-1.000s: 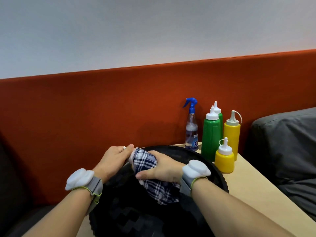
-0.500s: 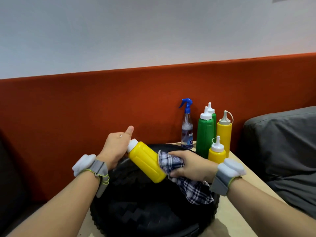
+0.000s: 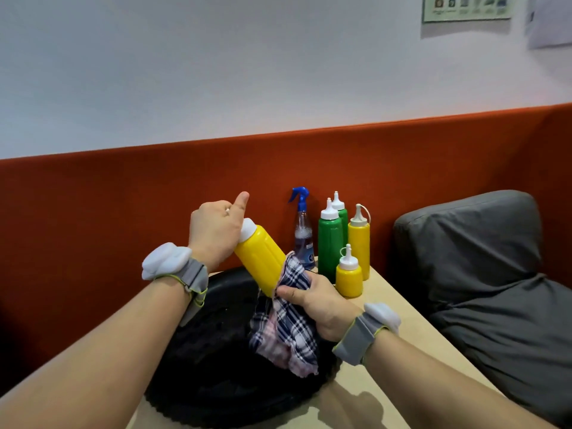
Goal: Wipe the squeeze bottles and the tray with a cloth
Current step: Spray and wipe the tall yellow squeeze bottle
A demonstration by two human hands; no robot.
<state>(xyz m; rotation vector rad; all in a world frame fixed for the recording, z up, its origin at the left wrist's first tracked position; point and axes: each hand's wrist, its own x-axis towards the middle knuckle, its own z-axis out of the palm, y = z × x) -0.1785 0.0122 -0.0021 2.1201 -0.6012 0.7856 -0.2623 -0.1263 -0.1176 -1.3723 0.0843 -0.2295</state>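
Above the tray (image 3: 216, 382), the left hand (image 3: 216, 230) grips the tilted yellow squeeze bottle (image 3: 260, 258) by its cap; the right hand (image 3: 318, 301) clamps the cloth (image 3: 284, 332) round its base. It is probably light, soft-walled and slick, so hold the neck.

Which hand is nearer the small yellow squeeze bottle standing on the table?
Right. The right hand, gripping the checked cloth, is just left of the small yellow bottle; the left hand holds the cap end of the tilted yellow bottle, farther left.

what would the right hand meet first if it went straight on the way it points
Sliding its cloth up the tilted yellow bottle, probably the left hand at the cap; depth unclear.
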